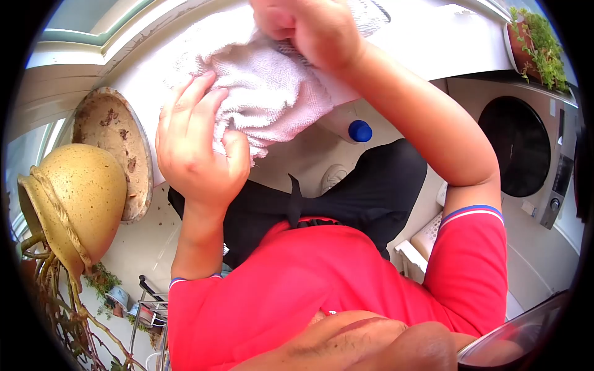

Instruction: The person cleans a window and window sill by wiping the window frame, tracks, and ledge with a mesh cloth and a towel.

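While the left hand (198, 154) rests on the white cloth (266, 99), its fingers (209, 111) are spread.
The right hand (315, 31) is curled; whether its fingers pinch cloth, I cannot tell.

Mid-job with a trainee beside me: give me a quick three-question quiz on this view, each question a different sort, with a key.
1. True or false: the left hand, placed on the pale cloth, wears a glove.
2. Which colour is the bottle cap below the counter edge?
A) red
B) blue
C) green
3. Fill in: the gold pot is on the person's ____ side.

Key
1. False: the hand is bare, fingers spread on the cloth.
2. B, blue.
3. left
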{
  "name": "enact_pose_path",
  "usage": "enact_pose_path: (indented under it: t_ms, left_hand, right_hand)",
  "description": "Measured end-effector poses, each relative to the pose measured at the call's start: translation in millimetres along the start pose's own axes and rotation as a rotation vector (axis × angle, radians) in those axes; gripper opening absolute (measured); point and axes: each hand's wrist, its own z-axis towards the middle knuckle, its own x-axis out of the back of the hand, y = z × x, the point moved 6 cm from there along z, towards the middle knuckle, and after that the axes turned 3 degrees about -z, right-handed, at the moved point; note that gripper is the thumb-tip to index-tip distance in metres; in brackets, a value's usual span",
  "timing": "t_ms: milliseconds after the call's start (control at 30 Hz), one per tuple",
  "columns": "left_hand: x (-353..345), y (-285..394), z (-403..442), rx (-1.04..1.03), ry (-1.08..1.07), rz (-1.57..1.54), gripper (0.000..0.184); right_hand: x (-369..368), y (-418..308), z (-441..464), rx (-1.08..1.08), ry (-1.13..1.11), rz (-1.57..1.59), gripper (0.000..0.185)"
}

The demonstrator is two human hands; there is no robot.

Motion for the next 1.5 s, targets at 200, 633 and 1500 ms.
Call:
enact_pose_path:
  t_ms: [200, 633, 1500]
  left_hand:
    - [4.1, -0.1, -2.8, 0.014, 0.028, 0.043, 0.041]
    - [11.5, 0.9, 10.6, 0.033, -0.118, -0.041, 0.046]
    - [-125.2, 127.8, 93.5, -0.327, -0.414, 0.262, 0.063]
  right_hand:
    - [14.4, -9.8, 1.8, 0.049, 0.058, 0.206, 0.046]
    - [51.6, -99.6, -92.4, 0.281, 0.573, -0.845, 0.013]
    - [100.9, -63.8, -110.1, 0.208, -0.093, -1.598, 0.084]
